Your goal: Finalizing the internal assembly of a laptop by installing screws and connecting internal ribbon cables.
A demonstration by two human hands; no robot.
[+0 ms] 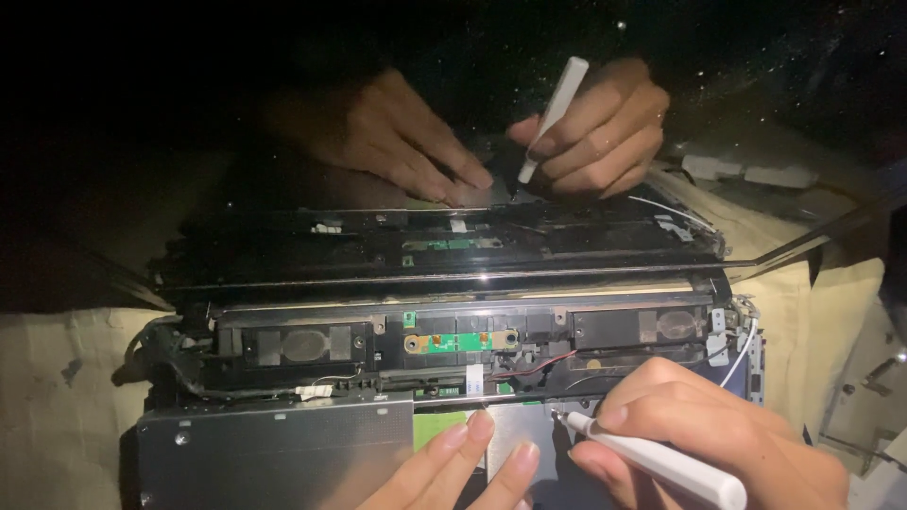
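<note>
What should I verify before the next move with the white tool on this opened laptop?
1. Grip on the tool: ok. The right hand is closed around the white pen-shaped tool.
2. Tool tip seated on a screw: cannot tell. The tip meets the chassis edge, but any screw there is too small to see.
3. Bracing: ok. The left hand has its fingers flat on the grey metal plate.
4. Red wire clear of the tip: ok, it lies apart, further from the person.
5. Lighting: not ok. Everything around the laptop is dark.
</note>
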